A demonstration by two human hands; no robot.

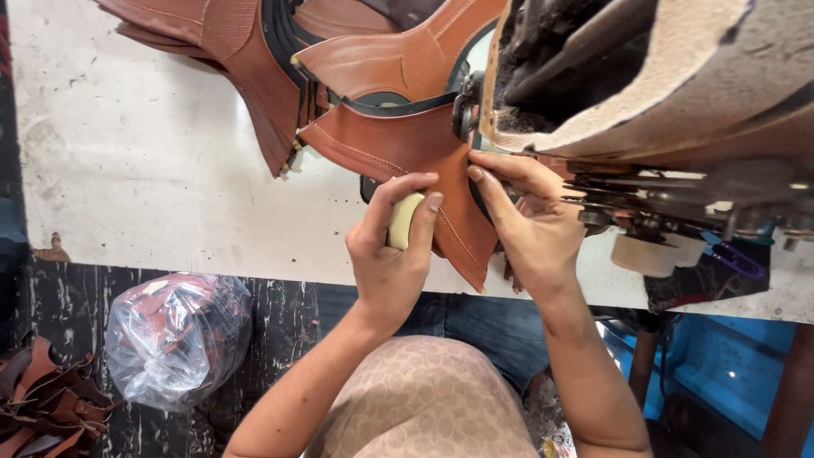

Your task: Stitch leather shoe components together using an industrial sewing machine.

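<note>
A brown stitched leather piece (407,148) lies on the white worktable (153,161), partly under the head of a sewing machine (644,93). My left hand (392,254) grips a small pale yellow block (404,220) between thumb and fingers, pressed against the leather's lower edge. My right hand (526,220) pinches the leather's right edge next to the machine's needle area (465,110), fingertips on the seam. More brown leather pieces with black trim (254,51) trail off toward the upper left.
A clear plastic bag of brown pieces (178,335) sits on the dark floor at lower left, beside a heap of leather scraps (38,399). Machine parts and a pale spool (649,254) crowd the table's right side. Blue frame (721,373) lies below.
</note>
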